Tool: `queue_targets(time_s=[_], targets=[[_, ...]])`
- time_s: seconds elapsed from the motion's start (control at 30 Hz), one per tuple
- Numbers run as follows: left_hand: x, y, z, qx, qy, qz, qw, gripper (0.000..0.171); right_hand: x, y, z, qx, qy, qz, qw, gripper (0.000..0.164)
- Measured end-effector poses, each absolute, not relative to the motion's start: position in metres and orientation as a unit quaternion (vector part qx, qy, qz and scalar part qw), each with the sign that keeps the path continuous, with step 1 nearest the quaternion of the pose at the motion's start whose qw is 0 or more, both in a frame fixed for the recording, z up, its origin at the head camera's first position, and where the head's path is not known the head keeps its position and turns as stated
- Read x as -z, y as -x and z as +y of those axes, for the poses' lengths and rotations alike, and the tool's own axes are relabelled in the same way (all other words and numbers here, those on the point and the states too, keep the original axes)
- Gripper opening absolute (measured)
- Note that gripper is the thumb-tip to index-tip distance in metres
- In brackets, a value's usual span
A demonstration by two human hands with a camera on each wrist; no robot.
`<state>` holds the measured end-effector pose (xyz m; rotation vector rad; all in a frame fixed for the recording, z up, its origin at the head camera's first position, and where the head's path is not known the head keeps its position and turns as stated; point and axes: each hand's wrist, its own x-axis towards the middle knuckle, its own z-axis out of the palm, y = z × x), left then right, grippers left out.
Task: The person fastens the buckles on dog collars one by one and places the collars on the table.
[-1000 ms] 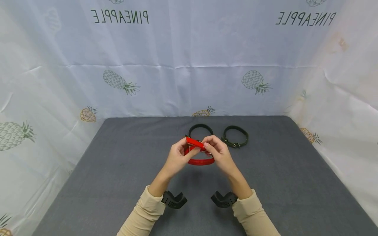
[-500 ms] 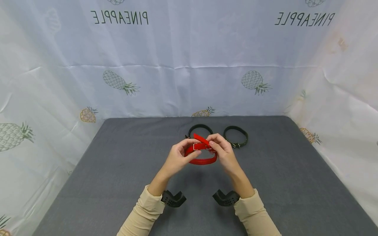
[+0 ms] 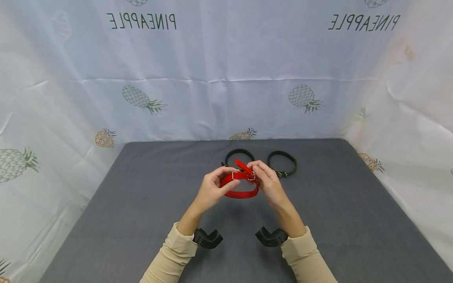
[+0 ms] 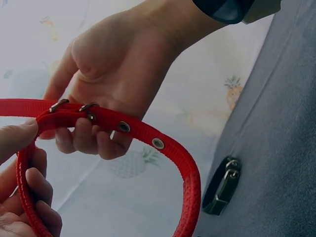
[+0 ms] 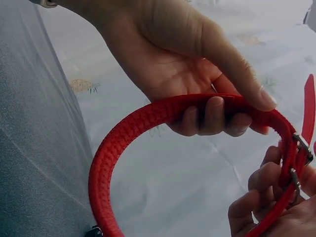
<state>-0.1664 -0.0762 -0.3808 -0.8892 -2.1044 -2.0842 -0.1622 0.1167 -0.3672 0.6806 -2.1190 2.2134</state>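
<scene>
A red collar (image 3: 242, 194), its strap bent into a loop, is held above the table between both hands. My left hand (image 3: 210, 188) grips the collar's left side, thumb in front and fingers behind. At the buckle, my right hand (image 3: 269, 185) pinches the strap. Two metal buckle pieces (image 4: 89, 106) sit close together beside the right hand's fingers, and metal-rimmed holes (image 4: 158, 143) show along the strap. The pointed strap end (image 5: 309, 106) sticks out past the buckle, angled away from the band. Stitched padding lines the loop's inside in the right wrist view.
Two dark collars lie in rings at the back of the grey table (image 3: 148, 204): one black (image 3: 240, 151), partly behind the hands, and one dark green (image 3: 294, 162) to its right. A pineapple-print curtain (image 3: 219, 106) hangs around the back and sides.
My right hand has shifted slightly right. The strap end, earlier lying between both hands' fingertips, has left the left fingertips and now points up and left from the buckle. The left hand stays nearly in place.
</scene>
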Motion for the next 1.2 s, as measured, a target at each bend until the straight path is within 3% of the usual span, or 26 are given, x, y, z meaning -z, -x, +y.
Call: queue_targets(time_s=[0.2, 0.47, 1.2], targets=[[0.3805, 0.1659, -0.0753, 0.659, 0.286, -0.696, 0.019, 0.031, 0.3631, 0.1598, 0.1183, -0.691, -0.222, -0.688, -0.006, 0.022], [0.3819, 0.1659, -0.0745, 0.62, 0.29, -0.727, 0.051, 0.026, 0.3629, 0.1605, 0.1173, -0.688, -0.264, -0.676, -0.012, 0.024], [0.377, 0.1645, -0.0788, 0.639, 0.322, -0.694, 0.077, 0.03, 0.3649, 0.1579, 0.1093, -0.681, -0.295, -0.666, 0.073, 0.022]])
